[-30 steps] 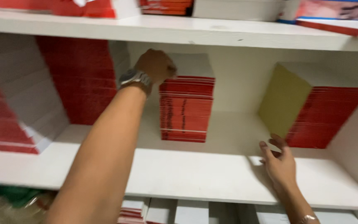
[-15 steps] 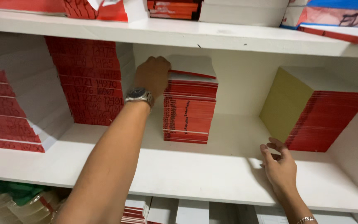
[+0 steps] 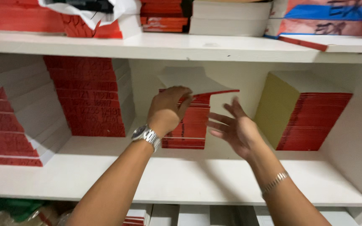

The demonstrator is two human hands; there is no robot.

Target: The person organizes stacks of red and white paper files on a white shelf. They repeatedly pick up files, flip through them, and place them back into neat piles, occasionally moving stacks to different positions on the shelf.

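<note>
Red-spined booklets sit in a short stack (image 3: 187,125) at the middle of the white shelf (image 3: 189,175). The left hand (image 3: 168,109) has its fingers curled onto the top booklet (image 3: 202,86), which juts out to the right above the pile. The right hand (image 3: 235,129) hangs just beside the stack, fingers spread wide and holding nothing. A taller yellow-faced stack (image 3: 302,111) stands farther right.
</note>
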